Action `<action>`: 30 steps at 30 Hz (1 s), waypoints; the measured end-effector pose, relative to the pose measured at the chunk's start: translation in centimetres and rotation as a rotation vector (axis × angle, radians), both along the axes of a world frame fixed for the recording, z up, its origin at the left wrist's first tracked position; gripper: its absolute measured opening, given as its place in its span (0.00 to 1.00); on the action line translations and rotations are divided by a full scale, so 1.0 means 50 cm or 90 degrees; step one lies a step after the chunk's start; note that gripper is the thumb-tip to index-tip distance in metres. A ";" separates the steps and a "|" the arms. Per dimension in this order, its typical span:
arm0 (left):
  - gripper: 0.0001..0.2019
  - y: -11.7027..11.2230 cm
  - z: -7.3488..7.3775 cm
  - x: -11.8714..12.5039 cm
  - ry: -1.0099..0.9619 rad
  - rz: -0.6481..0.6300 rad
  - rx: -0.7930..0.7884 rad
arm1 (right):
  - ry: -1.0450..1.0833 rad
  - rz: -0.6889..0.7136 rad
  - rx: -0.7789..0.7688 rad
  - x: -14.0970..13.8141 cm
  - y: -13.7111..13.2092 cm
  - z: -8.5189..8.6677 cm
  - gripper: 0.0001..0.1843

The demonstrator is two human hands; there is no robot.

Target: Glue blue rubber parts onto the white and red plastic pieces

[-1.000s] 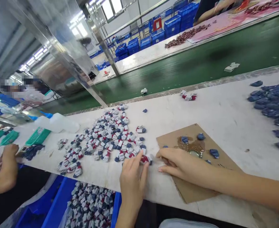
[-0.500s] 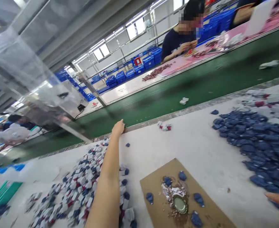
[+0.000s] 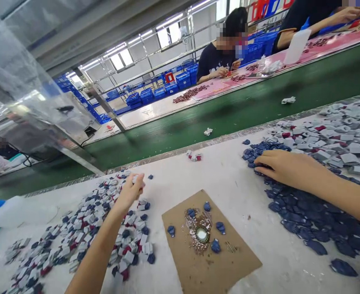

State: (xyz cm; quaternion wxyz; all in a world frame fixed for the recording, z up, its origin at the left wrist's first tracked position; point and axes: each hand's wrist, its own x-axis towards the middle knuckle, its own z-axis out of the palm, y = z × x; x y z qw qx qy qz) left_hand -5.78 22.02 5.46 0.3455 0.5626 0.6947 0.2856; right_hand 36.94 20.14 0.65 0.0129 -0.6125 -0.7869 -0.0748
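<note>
My left hand (image 3: 130,189) hovers over a spread of small white, red and blue assembled pieces (image 3: 85,228), fingers pinched on one small white piece. My right hand (image 3: 282,165) rests palm down on a pile of dark blue parts (image 3: 302,212), fingers curled into it; what they grip is hidden. Between my arms lies a brown cardboard sheet (image 3: 229,265) with a small round glue cap (image 3: 202,234) and several blue parts around it.
Grey-white parts (image 3: 336,139) are heaped at the right. A green conveyor belt (image 3: 229,110) runs behind the white table, carrying stray pieces (image 3: 208,131). Beyond it, other people work at a pink bench. Blue crates (image 3: 155,94) stand far back. A clear bottle (image 3: 17,210) lies left.
My left arm has drawn back from the belt edge to the assembled pieces. My right hand has moved from the frame's right edge onto the blue pile. The view has swung right.
</note>
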 end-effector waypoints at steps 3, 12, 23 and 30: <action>0.16 -0.111 0.003 0.013 -0.112 -0.032 -0.067 | -0.088 0.013 -0.092 -0.020 0.049 0.001 0.07; 0.14 -0.298 0.012 0.025 -0.330 -0.142 -0.006 | -0.044 0.037 -0.066 -0.070 0.044 0.013 0.18; 0.30 -0.398 -0.115 0.097 -0.612 0.143 -0.022 | 0.785 -0.057 -0.409 -0.259 -0.168 0.012 0.21; 0.31 -0.409 -0.141 0.120 -0.666 0.179 -0.050 | 0.778 -0.010 -0.457 -0.297 -0.171 0.024 0.26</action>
